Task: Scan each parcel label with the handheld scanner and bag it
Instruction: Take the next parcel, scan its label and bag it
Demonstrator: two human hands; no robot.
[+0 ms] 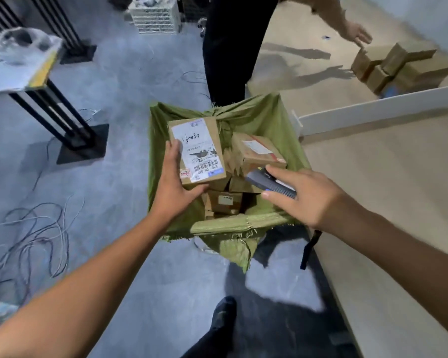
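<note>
A brown cardboard parcel (195, 148) with a white label and barcode is held over the open green woven bag (264, 117). My left hand (172, 182) grips its left and lower edge. My right hand (305, 195) is shut on the dark handheld scanner (268, 183), just right of the parcel and above the bag's near rim. Inside the bag lie several other cardboard parcels, one (256, 153) with a label facing up.
Another person (228, 47) in dark trousers stands behind the bag, a hand (358, 34) reaching toward a pile of boxes (401, 65) on the beige table (388, 192) at right. Loose cables (34, 233) lie on the grey floor at left. A black-legged stand (62, 109) is at back left.
</note>
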